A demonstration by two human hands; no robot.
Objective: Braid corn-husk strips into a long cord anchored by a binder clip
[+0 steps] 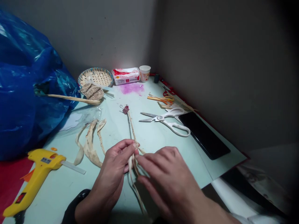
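A thin braid of pale, dried husk-like strips (132, 126) runs across the table. Its far end is gripped by a dark red binder clip (125, 109). Thumb and fingers of my left hand (116, 165) pinch the braid at its near end. Loose strands (135, 183) hang from there toward me. My right hand (165, 174) is just to the right, its bent fingers closed around a strand that leads off the braid; its fingertips are partly hidden. White-handled scissors (161, 118) lie with blades apart beyond my right hand. Loose husk strips (91, 146) lie left of the braid.
A yellow glue gun (40, 174) lies at the left, below a big blue plastic bag (30, 81). A black phone (204, 135) rests at the right. Along the back are a woven basket (108, 76), twine ball (92, 91), tissue pack (126, 76) and paper cup (145, 73).
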